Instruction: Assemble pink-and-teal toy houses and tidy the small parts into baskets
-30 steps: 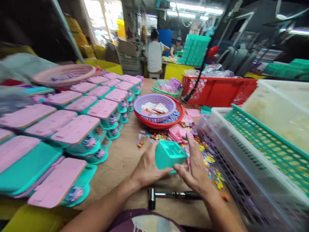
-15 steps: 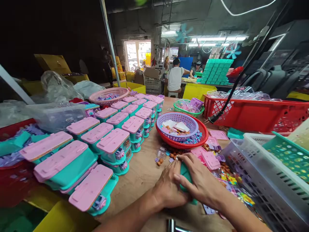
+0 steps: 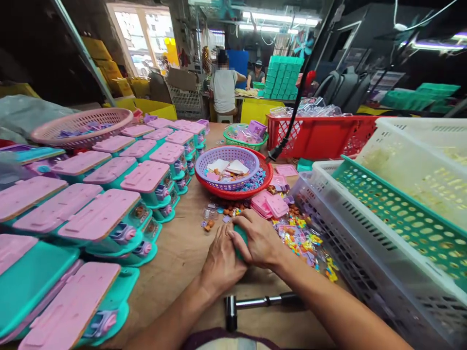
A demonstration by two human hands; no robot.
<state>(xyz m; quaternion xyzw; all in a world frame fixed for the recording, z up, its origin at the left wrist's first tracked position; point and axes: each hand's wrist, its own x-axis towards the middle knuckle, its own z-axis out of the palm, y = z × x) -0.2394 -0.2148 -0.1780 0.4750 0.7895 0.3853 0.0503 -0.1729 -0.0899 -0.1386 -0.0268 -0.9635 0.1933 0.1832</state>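
Observation:
Both of my hands press together on a small teal plastic toy part (image 3: 240,239) lying on the wooden table (image 3: 182,253). My left hand (image 3: 219,260) cups it from the left with fingers curled. Over its top my right hand (image 3: 258,239) is closed, so only a sliver of teal shows between them. A small metal hammer (image 3: 255,304) lies on the table just in front of my wrists. Pink plastic lids (image 3: 272,204) and scattered tiny coloured pieces (image 3: 302,233) lie just beyond my right hand.
Rows of pink-and-teal toy sets (image 3: 109,194) fill the left side. A purple basket (image 3: 226,167) sits in a red one (image 3: 255,187) ahead. White and green crates (image 3: 383,214) stand at the right, a red crate (image 3: 321,136) behind. Two people work at a far table (image 3: 224,90).
A second ago I held the teal part up in the air, open side showing. Since then I have lowered it to the table, and both hands now cover and press it.

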